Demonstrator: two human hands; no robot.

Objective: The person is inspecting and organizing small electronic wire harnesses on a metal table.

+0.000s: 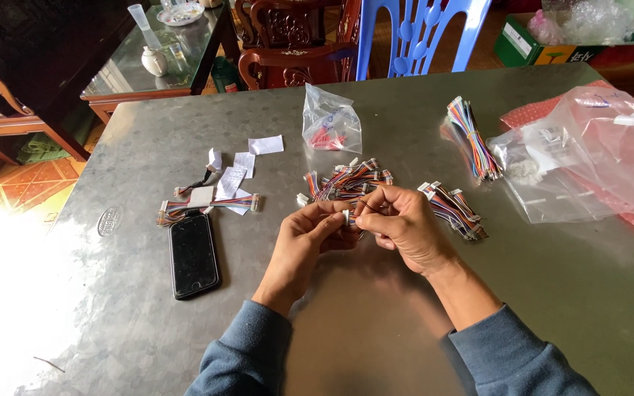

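Observation:
My left hand and my right hand meet over the middle of the grey metal table. Between their fingertips they pinch a small white connector with thin coloured wires. Just beyond the fingers lies a loose pile of similar wire harnesses. A second bunch of harnesses rests right of my right hand. Both sleeves are blue-grey.
A black phone lies face up on the left, with a wire harness and paper slips behind it. A small clear bag, a bundle of coloured wires and large plastic bags lie further back and right. Chairs stand behind the table.

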